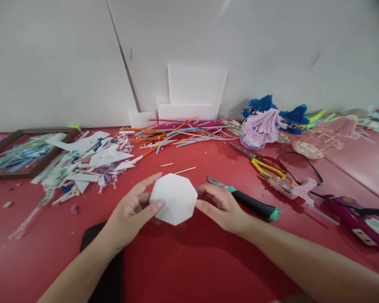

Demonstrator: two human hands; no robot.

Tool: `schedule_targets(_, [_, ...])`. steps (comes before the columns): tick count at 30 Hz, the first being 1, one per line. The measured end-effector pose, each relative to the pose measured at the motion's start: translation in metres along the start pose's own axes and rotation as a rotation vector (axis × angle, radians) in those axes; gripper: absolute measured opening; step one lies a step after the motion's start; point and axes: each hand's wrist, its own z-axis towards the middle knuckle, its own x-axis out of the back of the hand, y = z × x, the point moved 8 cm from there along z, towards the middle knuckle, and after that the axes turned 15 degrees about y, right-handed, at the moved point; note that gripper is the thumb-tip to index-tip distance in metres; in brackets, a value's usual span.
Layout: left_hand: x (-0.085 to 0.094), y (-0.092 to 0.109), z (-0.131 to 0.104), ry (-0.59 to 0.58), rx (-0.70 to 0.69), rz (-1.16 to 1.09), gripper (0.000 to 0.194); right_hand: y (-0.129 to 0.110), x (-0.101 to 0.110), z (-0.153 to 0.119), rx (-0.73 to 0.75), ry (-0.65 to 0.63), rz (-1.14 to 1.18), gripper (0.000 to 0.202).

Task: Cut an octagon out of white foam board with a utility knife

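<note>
Above the red table, a white octagonal piece of foam board [174, 198] faces up between my two hands. My left hand [133, 208] grips its left side, the thumb lying on the top face and the fingers around the edge and underneath. At the right edge is my right hand [222, 206], its thumb and fingers bent around that corner and apparently pinching it. Just beyond the board lies a thin wooden stick [185, 170], with a shorter stick [166, 165] near it. A utility knife [252, 204] with a black and green handle lies beside my right hand.
White offcuts [110, 156] heap at left beside a brown frame [25, 173]. Coloured pipe cleaners [186, 132] lie at the back. To the right are pliers [267, 166], a pink glue gun [292, 189], a purple power strip [360, 223] and small pipe-cleaner-roofed models [262, 126]. A black phone [109, 273] lies near my left forearm.
</note>
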Motion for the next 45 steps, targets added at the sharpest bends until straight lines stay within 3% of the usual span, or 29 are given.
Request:
schedule_targets(5, [-0.001,-0.001,-0.002,-0.007,-0.027,0.059,0.079,0.007,-0.007,0.003,-0.122,-0.091,0.048,0.038])
schedule_targets(10, [0.006,0.001,0.003,0.078,-0.059,-0.027,0.056,0.009,-0.016,-0.003,-0.161,-0.201,0.038,0.038])
schedule_targets(12, [0.002,0.001,0.003,0.015,-0.074,-0.079,0.057,0.01,-0.016,-0.002,-0.176,-0.189,0.02,0.038])
schedule_targets(15, [-0.008,-0.002,-0.001,-0.105,-0.057,-0.142,0.086,0.014,-0.014,0.0,-0.206,-0.141,-0.006,0.038])
schedule_targets(18, [-0.01,-0.006,-0.004,-0.097,-0.035,-0.152,0.105,0.017,-0.013,0.0,-0.227,-0.126,-0.011,0.037])
schedule_targets(26, [-0.008,0.001,-0.006,-0.06,-0.125,-0.117,0.069,0.018,-0.015,-0.002,-0.229,-0.139,0.049,0.035])
schedule_targets(34, [-0.009,0.003,-0.008,-0.059,-0.127,-0.025,0.072,0.019,-0.007,0.005,-0.249,-0.048,0.226,0.049])
schedule_targets(39, [-0.011,0.003,-0.008,-0.069,-0.11,0.003,0.076,0.023,-0.002,0.008,-0.272,0.019,0.237,0.038])
schedule_targets(45, [-0.008,-0.003,-0.009,-0.092,-0.059,-0.04,0.091,0.021,-0.004,0.01,-0.275,-0.018,0.155,0.037])
